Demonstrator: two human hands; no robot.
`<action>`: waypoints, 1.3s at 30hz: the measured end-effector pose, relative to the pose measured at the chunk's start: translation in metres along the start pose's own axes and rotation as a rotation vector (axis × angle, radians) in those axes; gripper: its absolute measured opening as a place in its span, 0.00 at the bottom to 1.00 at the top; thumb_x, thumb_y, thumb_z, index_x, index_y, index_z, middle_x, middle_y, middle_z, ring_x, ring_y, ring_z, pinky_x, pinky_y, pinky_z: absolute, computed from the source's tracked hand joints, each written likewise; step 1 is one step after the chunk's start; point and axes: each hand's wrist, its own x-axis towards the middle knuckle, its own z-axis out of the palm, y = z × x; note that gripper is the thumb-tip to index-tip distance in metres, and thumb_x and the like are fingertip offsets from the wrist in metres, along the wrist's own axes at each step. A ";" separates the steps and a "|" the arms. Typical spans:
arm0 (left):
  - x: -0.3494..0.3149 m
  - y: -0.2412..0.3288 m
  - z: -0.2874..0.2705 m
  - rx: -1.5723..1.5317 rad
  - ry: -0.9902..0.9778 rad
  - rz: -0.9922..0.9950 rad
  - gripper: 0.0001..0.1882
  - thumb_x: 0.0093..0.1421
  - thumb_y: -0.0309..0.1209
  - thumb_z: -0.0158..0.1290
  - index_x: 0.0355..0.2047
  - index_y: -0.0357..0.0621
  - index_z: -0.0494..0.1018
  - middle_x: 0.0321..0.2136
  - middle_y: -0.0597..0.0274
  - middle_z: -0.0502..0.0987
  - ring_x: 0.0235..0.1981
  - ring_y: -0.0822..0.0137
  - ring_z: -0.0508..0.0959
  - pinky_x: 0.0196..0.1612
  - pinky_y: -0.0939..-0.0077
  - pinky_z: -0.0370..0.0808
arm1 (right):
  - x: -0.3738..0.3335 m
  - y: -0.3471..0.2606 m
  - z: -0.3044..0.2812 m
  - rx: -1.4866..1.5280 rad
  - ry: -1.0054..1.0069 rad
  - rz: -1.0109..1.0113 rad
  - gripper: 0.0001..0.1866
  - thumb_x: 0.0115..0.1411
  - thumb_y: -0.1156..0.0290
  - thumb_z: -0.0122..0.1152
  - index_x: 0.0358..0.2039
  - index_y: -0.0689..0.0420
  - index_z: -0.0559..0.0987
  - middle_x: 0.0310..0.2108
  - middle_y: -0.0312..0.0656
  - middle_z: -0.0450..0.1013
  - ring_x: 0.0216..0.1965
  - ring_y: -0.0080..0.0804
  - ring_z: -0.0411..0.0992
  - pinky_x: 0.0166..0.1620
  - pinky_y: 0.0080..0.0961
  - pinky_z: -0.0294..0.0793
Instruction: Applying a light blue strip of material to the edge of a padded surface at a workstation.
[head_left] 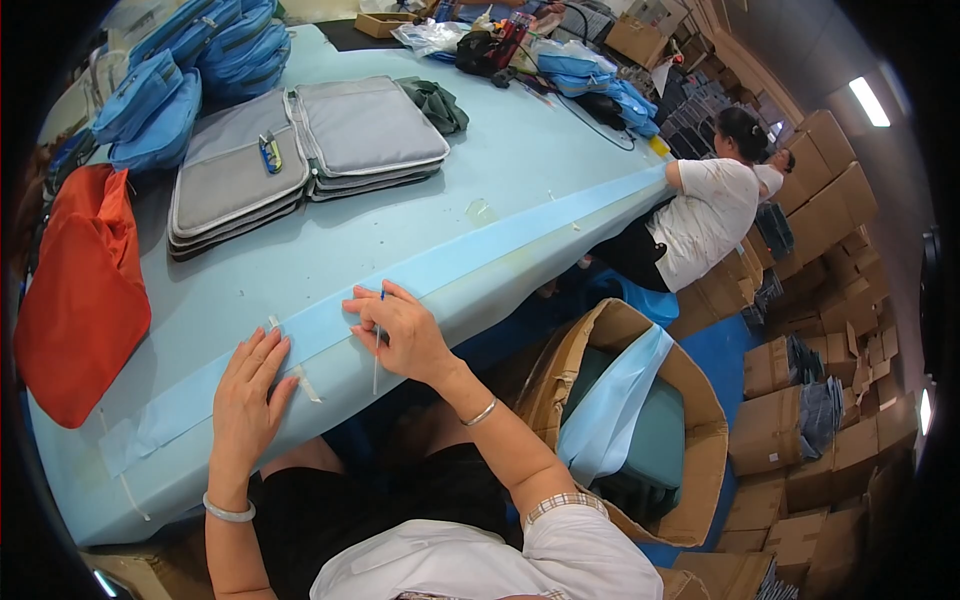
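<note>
A long light-blue fabric strip (480, 240) runs along the near edge of the table, from the lower left up toward the far right. My left hand (247, 400) lies on the strip with its fingers stretched out, next to small pieces of pale tape (309, 386). Further right, my right hand (408, 335) rests on the strip and grips a slim pen (376, 365) with a whitish barrel and a blue end. Its fingers are bent around the pen, which stands roughly upright in this view.
Stacked grey zippered panels (375, 130) lie across the pale-blue table (330, 240), with a small cutter (270, 153) on top. Red cloth (85, 300) and blue bags (160, 110) sit left. Beside me, a carton (705, 480) holds blue fabric. Another person (715, 205) sits right.
</note>
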 end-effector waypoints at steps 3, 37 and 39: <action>-0.005 -0.002 -0.002 0.009 0.001 -0.021 0.22 0.56 0.31 0.56 0.52 0.40 0.72 0.54 0.54 0.72 0.59 0.52 0.67 0.62 0.59 0.63 | 0.001 -0.001 0.006 0.042 0.007 -0.036 0.10 0.52 0.78 0.63 0.36 0.56 0.76 0.37 0.36 0.79 0.50 0.38 0.75 0.57 0.43 0.67; -0.011 -0.012 0.018 0.050 0.154 0.080 0.21 0.58 0.36 0.56 0.49 0.40 0.73 0.51 0.55 0.74 0.56 0.57 0.71 0.58 0.65 0.68 | -0.001 0.000 -0.008 -0.036 -0.033 -0.022 0.15 0.51 0.83 0.62 0.40 0.56 0.78 0.23 0.39 0.71 0.49 0.41 0.75 0.56 0.43 0.67; -0.012 -0.011 0.018 0.052 0.154 0.079 0.21 0.58 0.36 0.56 0.49 0.40 0.73 0.51 0.55 0.74 0.56 0.57 0.70 0.58 0.65 0.68 | -0.002 0.000 -0.009 -0.039 -0.043 -0.009 0.15 0.51 0.83 0.62 0.40 0.56 0.78 0.24 0.39 0.71 0.49 0.41 0.75 0.56 0.43 0.67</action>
